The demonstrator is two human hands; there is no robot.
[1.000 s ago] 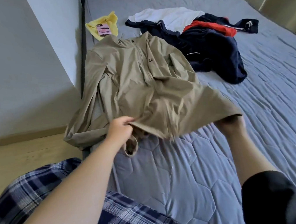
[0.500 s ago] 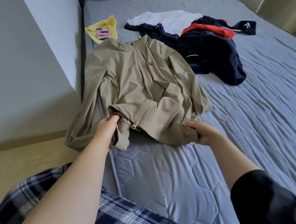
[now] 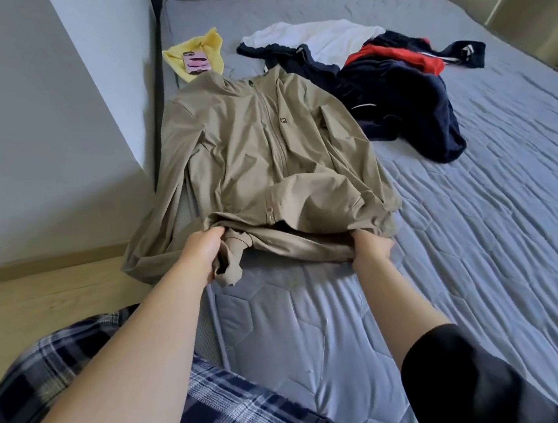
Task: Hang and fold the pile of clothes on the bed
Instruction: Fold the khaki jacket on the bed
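Gripping the bunched hem of the jacket (image 3: 265, 164) on the bed (image 3: 478, 224), the left hand (image 3: 203, 253) and right hand (image 3: 371, 248) curl their fingers around cloth, collar lying beyond them.

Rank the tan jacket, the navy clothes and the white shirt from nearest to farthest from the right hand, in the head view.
1. The tan jacket: the right hand grips its hem at the near edge.
2. The navy clothes: heaped farther up the bed, to the right.
3. The white shirt: farthest back, behind the navy heap.
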